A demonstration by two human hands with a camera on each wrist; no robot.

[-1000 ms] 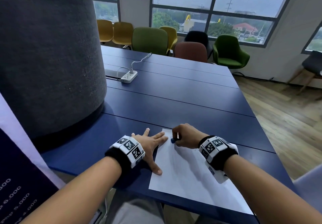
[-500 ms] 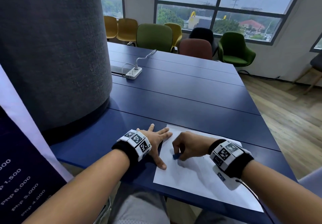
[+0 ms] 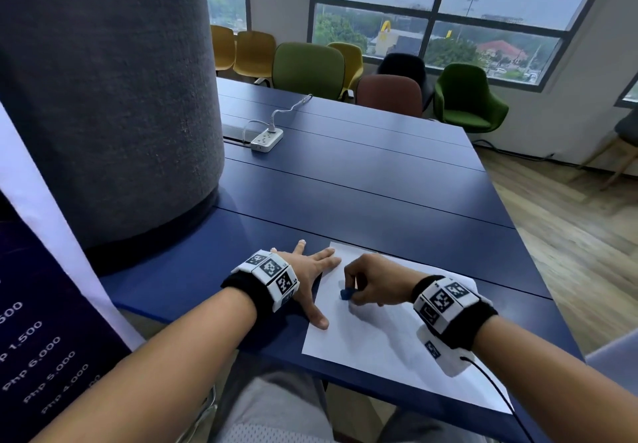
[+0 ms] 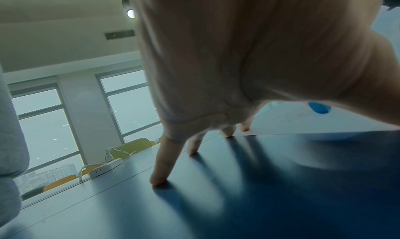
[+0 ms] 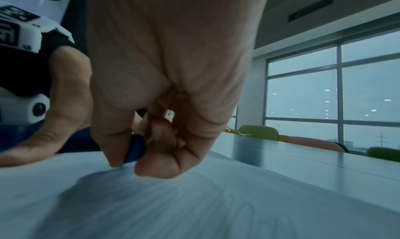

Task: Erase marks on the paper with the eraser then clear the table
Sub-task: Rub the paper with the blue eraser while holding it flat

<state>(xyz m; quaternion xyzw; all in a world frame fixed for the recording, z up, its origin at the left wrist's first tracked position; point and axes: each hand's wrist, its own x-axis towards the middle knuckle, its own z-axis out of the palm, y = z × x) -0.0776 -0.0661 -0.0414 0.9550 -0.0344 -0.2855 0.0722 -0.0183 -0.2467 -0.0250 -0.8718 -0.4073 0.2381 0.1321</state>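
A white sheet of paper (image 3: 386,335) lies at the near edge of the dark blue table (image 3: 362,194). My right hand (image 3: 371,282) pinches a small blue eraser (image 3: 346,294) and holds it against the paper's upper left part. In the right wrist view the eraser (image 5: 135,149) sits between thumb and curled fingers, touching the paper (image 5: 194,200). My left hand (image 3: 305,275) lies flat with spread fingers, partly on the table, its index finger and thumb on the paper's left edge. The left wrist view shows its fingertips (image 4: 158,181) on the table and the eraser (image 4: 320,107) beyond.
A large grey fabric-covered column (image 3: 103,97) stands on the table's left side. A white power strip (image 3: 266,139) with a cable lies further back. Coloured chairs (image 3: 307,70) line the far edge under the windows. A banner (image 3: 41,339) stands at my left.
My right hand has drawn the eraser from the paper's top left corner toward me, down the sheet. The left hand has stayed flat at the paper's left edge.
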